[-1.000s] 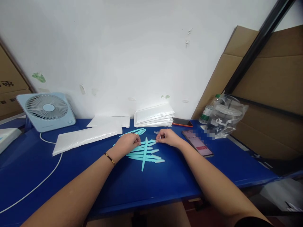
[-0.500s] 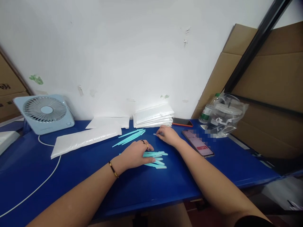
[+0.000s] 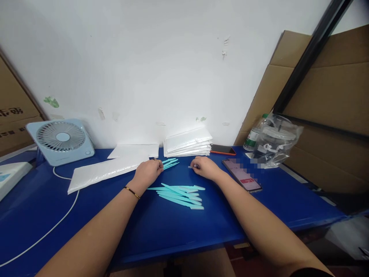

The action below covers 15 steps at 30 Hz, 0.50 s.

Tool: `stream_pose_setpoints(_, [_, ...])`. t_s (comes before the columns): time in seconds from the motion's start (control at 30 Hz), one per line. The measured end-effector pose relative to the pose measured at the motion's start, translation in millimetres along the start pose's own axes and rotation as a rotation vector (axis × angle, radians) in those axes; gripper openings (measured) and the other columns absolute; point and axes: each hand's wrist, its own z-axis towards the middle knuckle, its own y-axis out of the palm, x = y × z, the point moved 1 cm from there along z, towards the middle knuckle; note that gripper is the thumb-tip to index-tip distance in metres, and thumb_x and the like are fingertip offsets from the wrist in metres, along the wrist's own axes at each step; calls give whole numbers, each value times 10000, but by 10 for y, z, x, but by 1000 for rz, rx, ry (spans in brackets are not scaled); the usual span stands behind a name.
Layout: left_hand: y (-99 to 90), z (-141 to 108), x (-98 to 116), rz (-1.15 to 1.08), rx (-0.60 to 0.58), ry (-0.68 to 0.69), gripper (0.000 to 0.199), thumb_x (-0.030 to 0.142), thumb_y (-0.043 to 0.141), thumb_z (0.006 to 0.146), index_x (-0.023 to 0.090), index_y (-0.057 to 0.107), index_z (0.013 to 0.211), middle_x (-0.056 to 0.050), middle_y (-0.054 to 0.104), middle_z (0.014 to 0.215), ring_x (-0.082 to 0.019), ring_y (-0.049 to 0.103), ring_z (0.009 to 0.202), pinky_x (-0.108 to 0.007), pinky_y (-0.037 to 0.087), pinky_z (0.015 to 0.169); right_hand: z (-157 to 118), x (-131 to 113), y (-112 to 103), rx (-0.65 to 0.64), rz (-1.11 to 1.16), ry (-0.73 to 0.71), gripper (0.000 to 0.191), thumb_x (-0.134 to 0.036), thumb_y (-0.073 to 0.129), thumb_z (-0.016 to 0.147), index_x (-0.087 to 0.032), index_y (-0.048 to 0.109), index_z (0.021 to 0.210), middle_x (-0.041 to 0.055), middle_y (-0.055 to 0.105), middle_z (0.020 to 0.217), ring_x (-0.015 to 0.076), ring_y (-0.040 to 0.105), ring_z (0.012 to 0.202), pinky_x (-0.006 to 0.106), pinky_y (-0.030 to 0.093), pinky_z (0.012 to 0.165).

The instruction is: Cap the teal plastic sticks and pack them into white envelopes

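While a near pile of slim turquoise plastic sticks [image 3: 183, 193] lies on the glossy blue tabletop [image 3: 178, 231], pale ends to R, a far grp of similar sticks [image 3: 171, 165] sits behind, no pale ends visible. Judged: near pile = done, far grp = left; exact count n/a, overlap. L hand [image 3: 147, 172] at far grp, fingers drawn together; can't tell if gripping 1. R hand [image 3: 205, 168] pinches small translucent piece [image 3: 190, 167]. Beyond: stack of flat white packets [image 3: 187, 143]; L, light-blue square plastic fan [image 3: 62, 137].
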Motion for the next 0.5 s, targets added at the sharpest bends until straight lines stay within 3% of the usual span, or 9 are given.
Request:
stream_pose_setpoints(0.17, [-41, -10, -12, -141, -22, -43, 230, 409, 471, 795, 238, 625, 791, -5, 664, 776, -172, 587, 726, -243, 356, 556, -11, 25, -49, 6, 131, 56, 160, -137, 569, 744, -192, 677, 849, 32, 639, 784, 126, 546, 671, 218, 372, 606])
stream_pose_setpoints(0.33, [-66, -29, 126, -222, -16, 30, 267, 414, 414, 828, 229, 605, 806, -4, 642, 728, -165, 572, 690, -248, 349, 562, -34, -5, -125, 73, 418, 88, 159, -223, 540, 786, -179, 661, 879, 17, 620, 719, 115, 526, 613, 211, 379, 551])
stream_pose_setpoints(0.5, [-31, -60, 238, -368, -81, 55, 273, 411, 361, 855, 217, 554, 869, 13, 599, 675, -140, 556, 615, -240, 358, 553, -36, -117, -128, 27, 602, 79, 183, -301, 505, 830, -165, 596, 912, 2, 585, 642, 116, 550, 588, 209, 395, 538])
